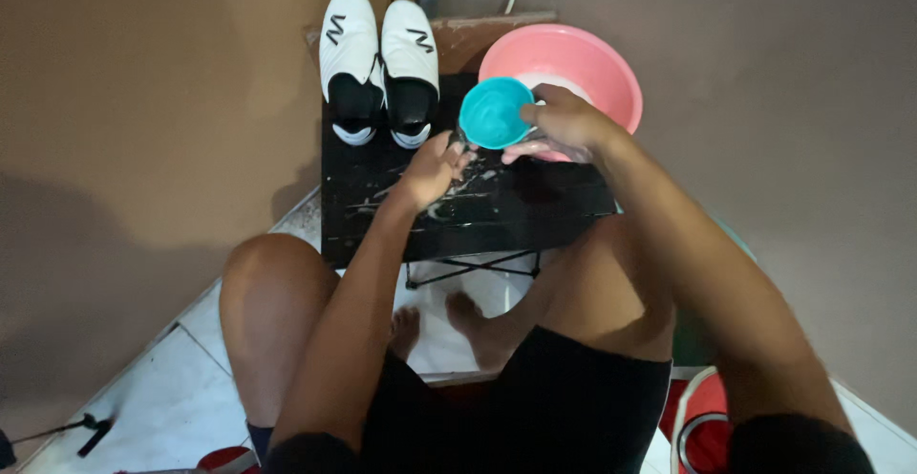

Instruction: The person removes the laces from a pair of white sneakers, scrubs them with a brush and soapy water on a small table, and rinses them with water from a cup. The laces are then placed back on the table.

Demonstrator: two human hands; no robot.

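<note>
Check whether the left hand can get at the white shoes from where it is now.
Probably yes: the left hand rests open on the black table, with bare wet tabletop between it and the white shoes.

1. Small round turquoise plastic scoop bowl: tilted on its side, open mouth facing near, raised over the table's far right part, against the pink basin's near-left rim.
2. Wet black folding table top: streaked with white suds, mid-scene.

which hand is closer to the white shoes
Left. The left hand rests on the wet black table just below the white shoes; the right hand holds the teal cup farther right.
</note>
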